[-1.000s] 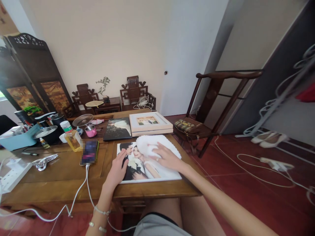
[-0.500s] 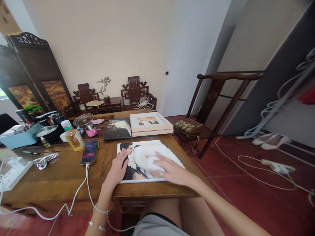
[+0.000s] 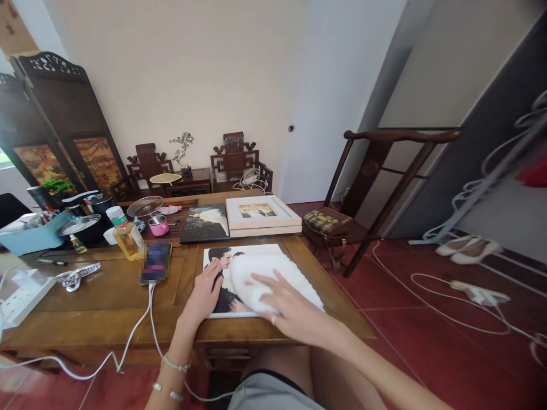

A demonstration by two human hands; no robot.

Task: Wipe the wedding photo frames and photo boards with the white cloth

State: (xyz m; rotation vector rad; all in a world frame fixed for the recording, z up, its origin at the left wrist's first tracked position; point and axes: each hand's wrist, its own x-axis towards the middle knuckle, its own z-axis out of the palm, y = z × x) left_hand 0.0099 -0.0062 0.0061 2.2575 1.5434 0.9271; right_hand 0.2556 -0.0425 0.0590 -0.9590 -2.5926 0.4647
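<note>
A large photo print [image 3: 220, 307] lies flat near the table's front edge, with a couple pictured on it. My left hand [image 3: 207, 287] rests flat on its left side, fingers stretched out over the picture. A soft white cloth [image 3: 245, 270] covers much of the print's right part. My right hand [image 3: 288, 304] is pressed on this cloth with its fingers bent into it, thumb side toward the front edge. Behind the print are a dark photo album [image 3: 205, 222] and a pale box [image 3: 265, 230] with a framed picture on its top.
Left on the table [image 3: 128, 327] are a phone [image 3: 156, 263] on a white cable, a bottle [image 3: 127, 239], a pink cup [image 3: 158, 226], a metal hair clip [image 3: 78, 276] and a power strip [image 3: 25, 293]. A wooden chair [image 3: 363, 171] with a bag stands to the right.
My right hand has slid the white cloth slightly toward me and to the right across the print. My left hand has stayed in place.
</note>
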